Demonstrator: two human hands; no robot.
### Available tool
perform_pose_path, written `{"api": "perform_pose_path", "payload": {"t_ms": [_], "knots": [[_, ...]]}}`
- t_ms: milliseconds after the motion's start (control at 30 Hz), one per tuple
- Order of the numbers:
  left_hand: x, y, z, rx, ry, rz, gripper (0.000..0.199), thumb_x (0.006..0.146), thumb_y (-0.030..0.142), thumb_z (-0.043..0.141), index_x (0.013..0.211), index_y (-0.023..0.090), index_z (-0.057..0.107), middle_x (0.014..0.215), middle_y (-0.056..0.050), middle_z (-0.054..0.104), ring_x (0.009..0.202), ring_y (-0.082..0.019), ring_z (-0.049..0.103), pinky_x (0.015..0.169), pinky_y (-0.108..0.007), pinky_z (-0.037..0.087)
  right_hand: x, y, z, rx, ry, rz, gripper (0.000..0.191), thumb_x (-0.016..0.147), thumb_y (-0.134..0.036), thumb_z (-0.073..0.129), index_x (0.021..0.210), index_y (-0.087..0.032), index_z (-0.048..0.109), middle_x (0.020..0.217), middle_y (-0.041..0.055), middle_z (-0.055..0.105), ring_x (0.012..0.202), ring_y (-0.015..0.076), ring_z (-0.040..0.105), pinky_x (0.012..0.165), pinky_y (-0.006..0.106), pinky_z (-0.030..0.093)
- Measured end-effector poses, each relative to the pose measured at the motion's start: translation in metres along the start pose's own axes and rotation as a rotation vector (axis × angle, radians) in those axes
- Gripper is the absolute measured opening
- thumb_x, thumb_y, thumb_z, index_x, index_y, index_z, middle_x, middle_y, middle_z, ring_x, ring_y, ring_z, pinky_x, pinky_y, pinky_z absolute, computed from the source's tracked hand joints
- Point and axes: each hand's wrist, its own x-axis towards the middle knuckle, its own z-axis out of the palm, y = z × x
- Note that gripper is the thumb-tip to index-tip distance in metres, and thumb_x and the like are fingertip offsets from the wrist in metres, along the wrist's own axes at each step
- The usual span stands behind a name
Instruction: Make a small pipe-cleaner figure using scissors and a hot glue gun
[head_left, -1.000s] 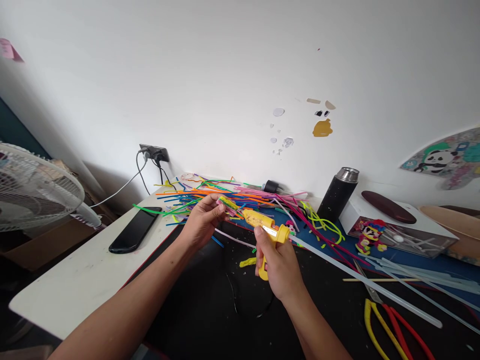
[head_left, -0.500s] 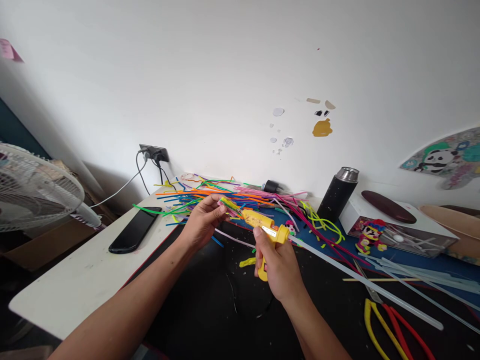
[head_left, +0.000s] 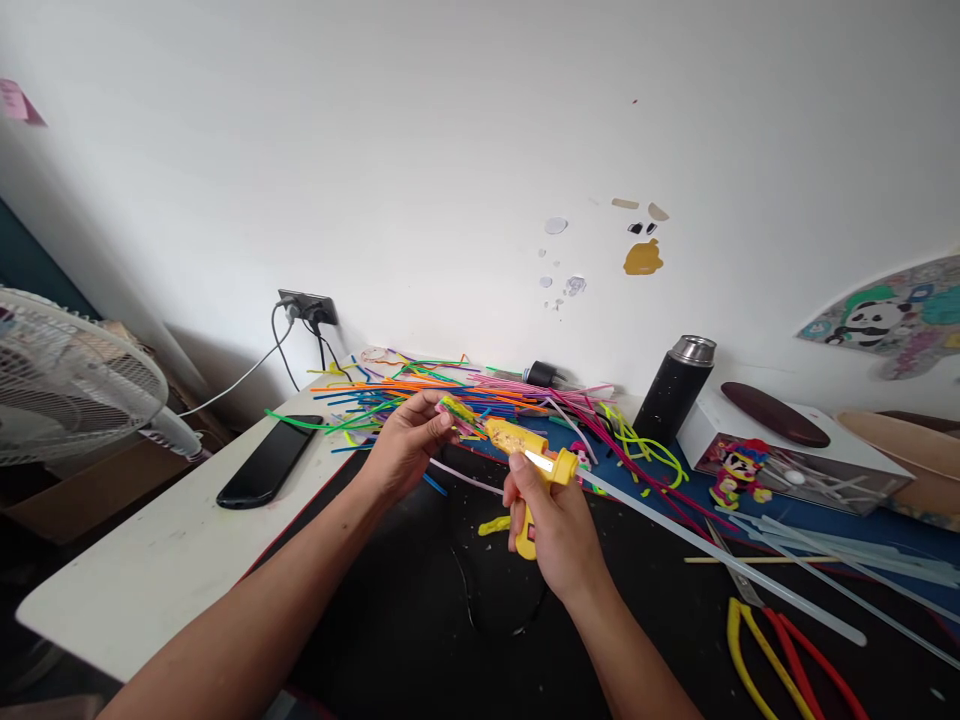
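My left hand (head_left: 411, 440) pinches a small yellow, green and pink fuzzy piece (head_left: 456, 408), apparently of pipe cleaner, between thumb and fingers. Wrapped round the handle of a yellow hot glue gun (head_left: 517, 440) is my right hand (head_left: 555, 515). The gun's nozzle points left at the fuzzy piece; whether the tip touches it I cannot tell. Out of the gun's back runs a long translucent glue stick (head_left: 720, 550), sloping down to the right. A short yellow fuzzy piece (head_left: 493, 525) lies on the black mat (head_left: 390, 620) below the gun.
Many coloured pipe cleaners (head_left: 427, 392) lie along the wall. At left are a black phone (head_left: 270, 462) and a fan (head_left: 82, 370). A black flask (head_left: 675, 390), a small colourful figure (head_left: 739, 475), spare glue sticks (head_left: 847, 545) and scissors with red and yellow handles (head_left: 791, 650) are at right.
The glue stick's far end has shifted a little up and left, towards the gun. Both hands stay almost in place, still holding the same things.
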Motion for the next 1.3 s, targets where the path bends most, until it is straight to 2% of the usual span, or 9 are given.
{"api": "perform_pose_path", "payload": {"t_ms": [200, 367, 767, 1000, 1300], "knots": [[0.0017, -0.0017, -0.0016, -0.016, 0.027, 0.013, 0.036, 0.065, 0.03, 0.097, 0.091, 0.016, 0.077, 0.081, -0.003, 0.075, 0.067, -0.014, 0.069, 0.062, -0.022, 0.056, 0.0002, 0.0011, -0.0007, 0.017, -0.028, -0.044, 0.059, 0.09, -0.075, 0.057, 0.077, -0.018, 0.065, 0.044, -0.0054, 0.048, 0.038, 0.0107, 0.049, 0.044, 0.021, 0.041], [0.0025, -0.0014, -0.0014, -0.029, 0.047, 0.018, 0.036, 0.064, 0.03, 0.098, 0.09, 0.016, 0.078, 0.082, -0.002, 0.074, 0.07, -0.014, 0.069, 0.061, -0.022, 0.056, 0.0007, 0.002, -0.0011, 0.032, -0.069, -0.059, 0.06, 0.092, -0.074, 0.055, 0.08, -0.017, 0.065, 0.047, -0.0051, 0.049, 0.04, 0.0108, 0.05, 0.045, 0.022, 0.042], [0.0028, -0.0009, -0.0013, -0.028, 0.055, 0.028, 0.036, 0.063, 0.031, 0.098, 0.089, 0.016, 0.077, 0.083, -0.002, 0.074, 0.068, -0.013, 0.067, 0.061, -0.022, 0.056, 0.0008, 0.0089, -0.0004, -0.001, -0.013, -0.026, 0.063, 0.089, -0.079, 0.057, 0.069, -0.019, 0.061, 0.041, -0.005, 0.046, 0.037, 0.011, 0.048, 0.041, 0.021, 0.038], [0.0025, 0.0001, 0.0002, -0.028, 0.058, 0.019, 0.037, 0.062, 0.031, 0.099, 0.088, 0.016, 0.078, 0.082, -0.002, 0.074, 0.069, -0.013, 0.067, 0.059, -0.021, 0.055, 0.0, 0.0075, -0.0006, -0.012, -0.016, -0.016, 0.064, 0.089, -0.077, 0.057, 0.061, -0.02, 0.053, 0.044, -0.0051, 0.045, 0.038, 0.0108, 0.051, 0.042, 0.021, 0.042], [0.0025, -0.0008, -0.0005, -0.033, 0.053, 0.027, 0.036, 0.063, 0.03, 0.098, 0.089, 0.015, 0.077, 0.082, -0.002, 0.074, 0.068, -0.014, 0.067, 0.06, -0.023, 0.055, -0.0004, 0.0054, 0.0008, -0.039, -0.014, -0.027, 0.064, 0.092, -0.076, 0.056, 0.059, -0.021, 0.049, 0.045, -0.005, 0.043, 0.037, 0.01, 0.051, 0.04, 0.02, 0.042]]}}
